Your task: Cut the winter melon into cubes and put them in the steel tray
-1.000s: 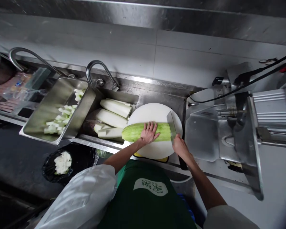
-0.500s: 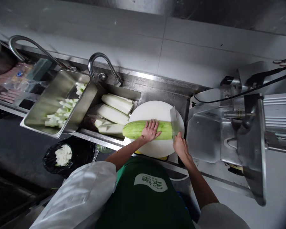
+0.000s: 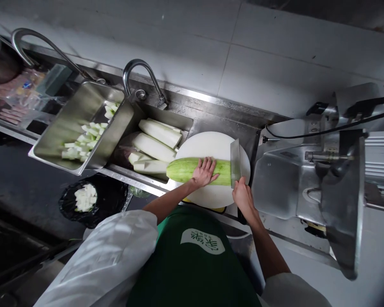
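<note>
- Left hand (image 3: 205,172) presses flat, fingers spread, on a gourd (image 3: 182,169) lying on a white board (image 3: 208,144).
- Right hand (image 3: 242,194) grips a cleaver (image 3: 235,161), its blade at the gourd's right end.

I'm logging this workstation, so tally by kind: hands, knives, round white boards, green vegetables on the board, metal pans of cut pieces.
Hands (left hand, right hand): 2
Knife: 1
Round white board: 1
Green vegetable on the board: 1
Metal pan of cut pieces: 1
Total: 6

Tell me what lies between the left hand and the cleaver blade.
In the head view, a bare stretch of light-green gourd, lying on the round white cutting board.
</note>
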The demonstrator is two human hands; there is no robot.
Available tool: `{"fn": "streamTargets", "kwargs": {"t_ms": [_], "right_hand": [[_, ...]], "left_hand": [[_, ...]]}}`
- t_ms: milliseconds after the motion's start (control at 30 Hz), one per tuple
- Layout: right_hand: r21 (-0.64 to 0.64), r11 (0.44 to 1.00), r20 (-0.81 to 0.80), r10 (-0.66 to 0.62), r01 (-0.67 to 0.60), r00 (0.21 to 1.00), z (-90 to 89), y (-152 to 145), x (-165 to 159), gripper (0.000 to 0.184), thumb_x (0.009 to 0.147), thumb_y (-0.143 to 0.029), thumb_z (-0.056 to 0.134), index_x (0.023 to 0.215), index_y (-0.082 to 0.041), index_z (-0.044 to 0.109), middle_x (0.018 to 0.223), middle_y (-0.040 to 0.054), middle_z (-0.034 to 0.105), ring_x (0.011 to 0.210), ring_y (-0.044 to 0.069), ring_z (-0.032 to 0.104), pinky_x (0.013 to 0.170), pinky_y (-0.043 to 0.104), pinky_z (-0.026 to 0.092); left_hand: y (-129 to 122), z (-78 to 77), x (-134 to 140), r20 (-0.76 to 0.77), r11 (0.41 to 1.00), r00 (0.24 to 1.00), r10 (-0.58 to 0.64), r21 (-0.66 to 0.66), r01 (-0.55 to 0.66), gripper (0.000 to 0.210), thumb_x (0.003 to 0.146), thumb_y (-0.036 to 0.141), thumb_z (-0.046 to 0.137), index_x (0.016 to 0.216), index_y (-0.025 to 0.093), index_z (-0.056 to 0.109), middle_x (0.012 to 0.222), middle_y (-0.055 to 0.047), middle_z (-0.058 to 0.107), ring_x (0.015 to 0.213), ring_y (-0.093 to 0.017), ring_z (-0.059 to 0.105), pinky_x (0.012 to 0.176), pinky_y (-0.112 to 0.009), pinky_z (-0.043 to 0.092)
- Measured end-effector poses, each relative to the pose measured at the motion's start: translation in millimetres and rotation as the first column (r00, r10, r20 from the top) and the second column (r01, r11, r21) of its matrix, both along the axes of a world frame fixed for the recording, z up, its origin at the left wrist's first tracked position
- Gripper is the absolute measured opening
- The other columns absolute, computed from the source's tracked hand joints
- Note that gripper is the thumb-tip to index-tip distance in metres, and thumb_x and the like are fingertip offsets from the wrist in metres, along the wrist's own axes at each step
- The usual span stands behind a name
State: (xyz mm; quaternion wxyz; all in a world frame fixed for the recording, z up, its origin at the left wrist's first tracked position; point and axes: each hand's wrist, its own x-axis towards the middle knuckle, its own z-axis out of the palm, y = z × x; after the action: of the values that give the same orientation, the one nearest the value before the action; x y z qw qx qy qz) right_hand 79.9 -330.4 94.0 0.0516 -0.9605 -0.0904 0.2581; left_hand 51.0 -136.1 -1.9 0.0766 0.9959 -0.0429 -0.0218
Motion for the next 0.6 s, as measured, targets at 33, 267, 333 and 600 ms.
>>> {"fn": "streamTargets", "kwargs": {"t_ms": [33,267,333,600], "right_hand": [[0.001,1.0,-0.015,0.0,0.0,1.0,2.4,1,3,0.026,0.105,-0.019,0.033,0.124,-0.007,0.045,0.093,0.0173,0.072,0.085,0.025,0.071,0.064,0.029,0.037],[0.02,1.0,-0.097,0.022,-0.02,0.995,1.3,12,27,0.026,0.103,-0.018,0.043,0.126,-0.007,0.043,0.096,0.0176,0.072,0.088,0.024,0.071,0.068,0.028,0.041],[0.026,1.0,-0.103,0.003,-0.001,0.995,-7.3,14,30,0.027,0.103,-0.018,0.041,0.128,-0.006,0.041,0.094,0.0168,0.071,0.085,0.024,0.071,0.067,0.028,0.042],[0.033,0.999,-0.056,-0.012,0.014,0.998,-16.5,14,28,0.028,0.103,-0.02,0.037,0.127,-0.005,0.042,0.096,0.0183,0.071,0.09,0.027,0.071,0.071,0.03,0.044]], "left_hand": [[0,-0.5,0,-0.001,1.0,1.0,0.001,-0.005,-0.001,0.075,0.104,0.058,0.028,0.157,0.005,0.035,0.16,-0.026,0.035,0.15,-0.041,0.033,0.121,-0.061,0.025],[0,-1.3,0,-0.007,0.998,1.0,0.013,-0.055,-0.014,0.074,0.103,0.057,0.032,0.157,0.006,0.034,0.16,-0.025,0.034,0.151,-0.041,0.031,0.122,-0.062,0.023],[0,-1.2,0,-0.006,0.998,1.0,0.009,-0.064,-0.009,0.074,0.103,0.057,0.033,0.157,0.006,0.035,0.16,-0.026,0.034,0.151,-0.041,0.031,0.122,-0.061,0.023],[0,-1.1,2,-0.007,0.999,1.0,0.009,-0.053,-0.009,0.075,0.103,0.058,0.031,0.157,0.007,0.034,0.156,-0.025,0.041,0.148,-0.041,0.036,0.12,-0.062,0.024]]}}
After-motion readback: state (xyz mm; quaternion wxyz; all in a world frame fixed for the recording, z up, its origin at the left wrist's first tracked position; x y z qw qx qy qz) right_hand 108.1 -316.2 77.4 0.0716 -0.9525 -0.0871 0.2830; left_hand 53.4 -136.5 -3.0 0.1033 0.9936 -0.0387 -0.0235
